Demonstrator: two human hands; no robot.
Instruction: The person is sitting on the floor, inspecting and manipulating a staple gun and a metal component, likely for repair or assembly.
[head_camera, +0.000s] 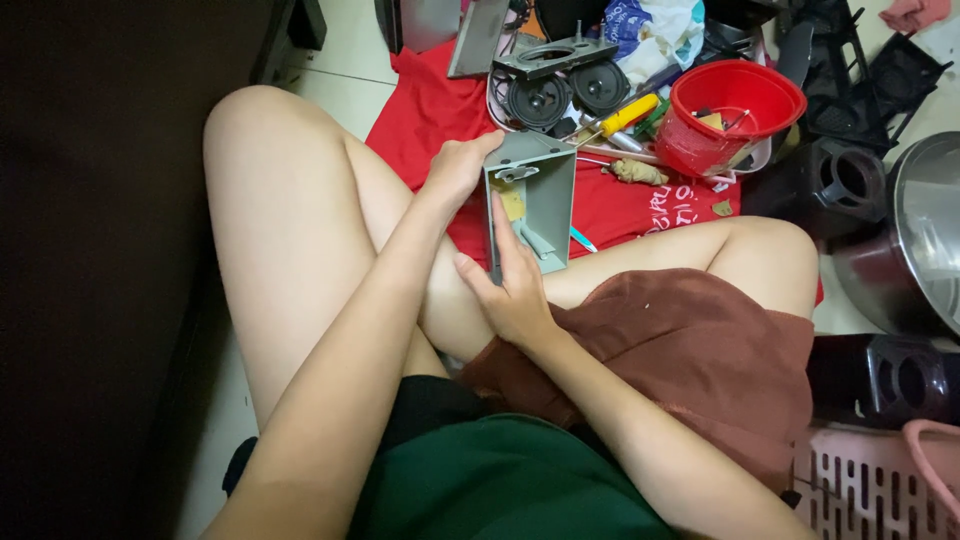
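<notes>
A grey, box-shaped plastic housing (532, 200) is held upright just above the middle of the frame, over a red cloth (430, 110) spread on the floor. Its upper left edge is gripped by the left hand (460, 168), fingers curled closed around the rim. Its lower left side is steadied by the right hand (512, 290), whose fingers are extended along the open face and pressed against it, thumb on the outer edge. Inside the housing, a small yellow patch and grey ribs are seen. Beyond it, in the upper centre, two round black speaker cones (568, 95) are laid beside a yellow-handled screwdriver (622, 118). To the upper right, a red plastic bucket (735, 112) is set on the cloth, near a shiny steel pot (925, 235) at the right edge.
</notes>
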